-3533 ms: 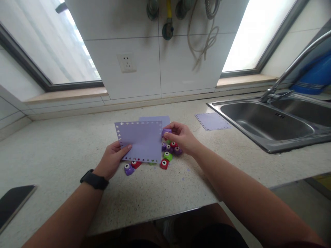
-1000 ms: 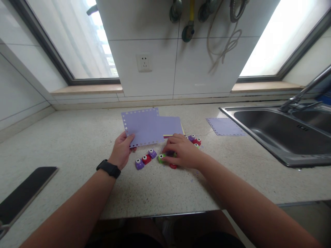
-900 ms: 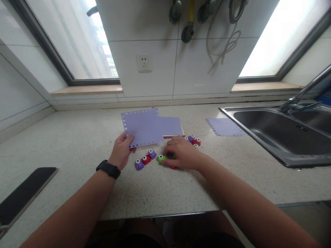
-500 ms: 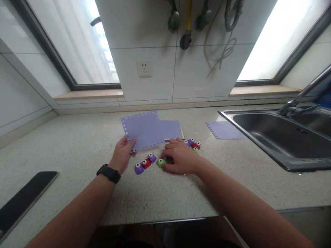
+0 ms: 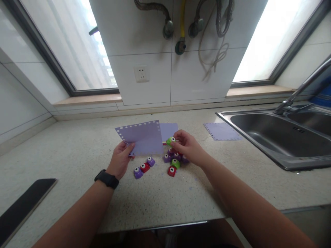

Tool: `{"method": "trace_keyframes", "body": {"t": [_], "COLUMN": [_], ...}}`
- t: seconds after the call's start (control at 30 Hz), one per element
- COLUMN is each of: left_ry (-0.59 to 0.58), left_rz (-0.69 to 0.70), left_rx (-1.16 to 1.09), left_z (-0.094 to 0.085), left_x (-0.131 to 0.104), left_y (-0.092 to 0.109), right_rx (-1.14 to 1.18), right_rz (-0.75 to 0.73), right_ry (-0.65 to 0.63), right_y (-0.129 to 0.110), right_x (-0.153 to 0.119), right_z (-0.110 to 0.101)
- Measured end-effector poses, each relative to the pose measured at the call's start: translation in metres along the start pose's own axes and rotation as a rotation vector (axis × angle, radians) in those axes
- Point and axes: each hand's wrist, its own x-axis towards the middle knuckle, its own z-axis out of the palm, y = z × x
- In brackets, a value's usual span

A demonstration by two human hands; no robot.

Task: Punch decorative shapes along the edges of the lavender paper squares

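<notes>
Held up by its left edge in my left hand (image 5: 121,156) is a sheet of purple paper (image 5: 141,139), with small shapes punched along its edges. My right hand (image 5: 187,146) pinches a green craft punch (image 5: 170,141) just right of the sheet, raised above the counter. Below that hand lies a cluster of small punches, among them a green punch (image 5: 175,163), a red punch (image 5: 172,171) and several purple ones, partly hidden by my fingers. Between my hands, a purple punch (image 5: 138,172), a red punch (image 5: 144,167) and another purple punch (image 5: 150,161) sit in a slanting row.
More purple paper (image 5: 169,129) lies behind the held sheet. Another punched purple sheet (image 5: 222,131) rests beside the steel sink (image 5: 258,137) on the right. A flat black object (image 5: 28,199) lies at the left of the speckled counter (image 5: 77,148). Tiny purple scraps dot the counter.
My right hand has lifted the green punch off the counter, uncovering the punches beneath. The sheet in my left hand has tilted and moved slightly lower; the head view has shifted a little.
</notes>
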Motion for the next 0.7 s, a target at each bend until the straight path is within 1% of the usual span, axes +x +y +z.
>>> {"method": "trace_keyframes", "body": {"t": [0.13,0.2,0.33,0.43,0.6,0.7], "left_ry": [-0.025,-0.046,-0.078,-0.1,-0.135,-0.144], "left_rz": [-0.006,-0.007,-0.007,-0.01,-0.026,-0.026], "left_rx": [0.002,0.011,0.034,0.021,0.032,0.044], "left_z": [0.001,0.001,0.0,-0.001,-0.002,-0.003], "left_x": [-0.002,-0.002,-0.003,-0.002,-0.002,-0.002], "left_y": [0.001,0.001,0.001,0.0,-0.001,-0.001], "right_rx": [0.146,0.218,0.289,0.37,0.482,0.512], "right_rz": [-0.062,-0.049,0.01,0.024,0.035,0.044], "right_ry": [0.032,0.046,0.085,0.103,0.078,0.068], "right_y": [0.002,0.003,0.004,0.004,0.003,0.004], "right_x": [0.003,0.003,0.003,0.003,0.003,0.004], "right_z": [-0.001,-0.001,0.0,0.004,0.009,0.009]}}
